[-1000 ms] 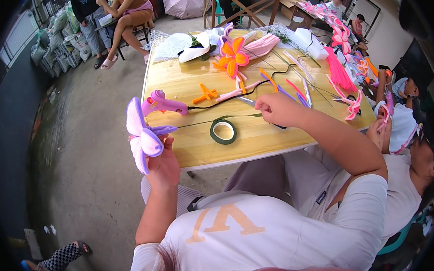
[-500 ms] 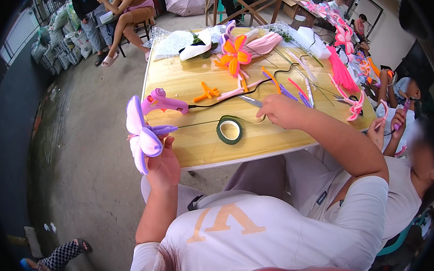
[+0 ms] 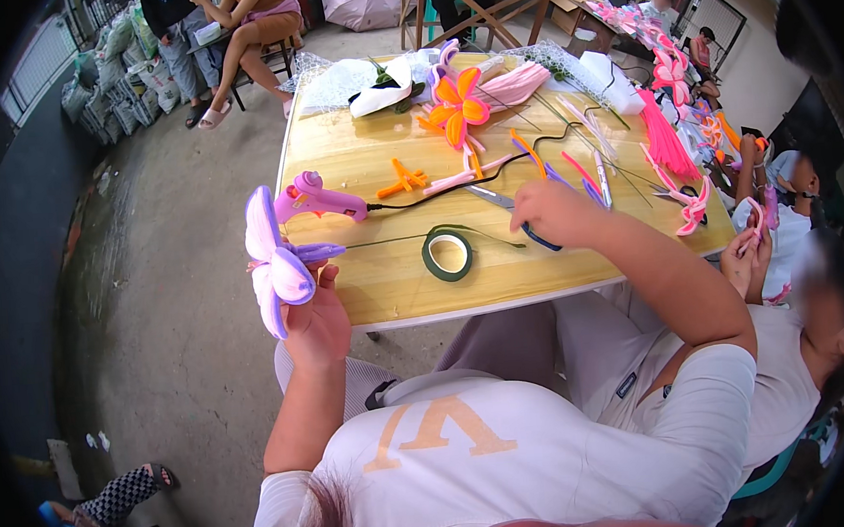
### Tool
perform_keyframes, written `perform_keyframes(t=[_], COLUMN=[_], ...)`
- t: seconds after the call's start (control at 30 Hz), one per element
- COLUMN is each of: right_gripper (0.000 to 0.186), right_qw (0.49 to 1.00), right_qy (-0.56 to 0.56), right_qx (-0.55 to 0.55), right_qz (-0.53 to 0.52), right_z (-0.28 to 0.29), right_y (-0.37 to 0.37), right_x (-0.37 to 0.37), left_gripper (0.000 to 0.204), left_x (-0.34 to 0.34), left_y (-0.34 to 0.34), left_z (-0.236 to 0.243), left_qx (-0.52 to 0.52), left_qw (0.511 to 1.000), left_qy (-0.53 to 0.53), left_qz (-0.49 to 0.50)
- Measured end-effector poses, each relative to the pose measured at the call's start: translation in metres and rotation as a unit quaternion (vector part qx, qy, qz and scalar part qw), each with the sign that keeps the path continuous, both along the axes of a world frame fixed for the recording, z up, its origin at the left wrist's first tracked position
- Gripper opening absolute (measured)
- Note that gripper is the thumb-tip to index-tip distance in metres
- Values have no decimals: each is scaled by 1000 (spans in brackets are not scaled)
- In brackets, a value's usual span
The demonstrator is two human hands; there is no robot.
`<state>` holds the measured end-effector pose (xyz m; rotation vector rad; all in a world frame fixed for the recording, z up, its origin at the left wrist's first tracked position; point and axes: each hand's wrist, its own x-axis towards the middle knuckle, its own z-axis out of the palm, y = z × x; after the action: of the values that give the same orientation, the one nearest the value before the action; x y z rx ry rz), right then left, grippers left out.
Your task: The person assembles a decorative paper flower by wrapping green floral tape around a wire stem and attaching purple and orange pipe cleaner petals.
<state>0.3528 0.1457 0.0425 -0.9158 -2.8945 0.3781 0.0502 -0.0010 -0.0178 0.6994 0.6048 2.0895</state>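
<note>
My left hand (image 3: 317, 323) holds a pale pink and purple fuzzy flower (image 3: 281, 243) upright at the table's left front, with a thin green stem reaching rightward from it. Behind the flower lies a pink glue gun (image 3: 336, 203) with a black cord. A roll of dark green tape (image 3: 461, 266) rests at the front middle, a strip curling off it to the right. My right hand (image 3: 554, 215) is over the scissors (image 3: 490, 195), its fingers curled downward beside the dark blue handles. What the fingertips hold, if anything, is hidden.
The wooden table (image 3: 366, 296) bears an orange flower (image 3: 461, 107), coloured fuzzy strips, a pink bundle (image 3: 666, 142) and more scissors. A co-worker (image 3: 776, 367) sits close on my right, hands at the table's edge. Other people (image 3: 244, 42) sit beyond the table.
My right hand has left the tape strip, which now lies loose, and moved slightly right toward the scissors' handles. The tape roll has shifted right. My left hand is unchanged.
</note>
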Motion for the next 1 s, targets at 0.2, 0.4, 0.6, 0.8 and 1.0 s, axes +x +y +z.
perform_keyframes(t=[0.2,0.4,0.6,0.8,1.0], right_gripper=[34,32,18,9,6], right_qw=[967,984,975,993,972], right_qy=[73,86,35,0,185], right_qx=[240,138,164,56,-101], right_qz=[-37,-74,145,105,109], right_z=[14,26,19,28,55], right_y=[24,11,-13,-11,2], right_x=[6,-12,-30,-33,-32], left_gripper=[48,49,34,23,21], left_x=[-2,-2,2,0,-8], left_y=[1,-2,0,-1,-2], left_z=[-3,-3,7,20,34], left_qx=[7,1,-14,-23,-17], left_qw=[1000,999,999,995,994], left_qy=[7,51,-29,-76,-75], left_qz=[-2,-3,-11,-61,-79])
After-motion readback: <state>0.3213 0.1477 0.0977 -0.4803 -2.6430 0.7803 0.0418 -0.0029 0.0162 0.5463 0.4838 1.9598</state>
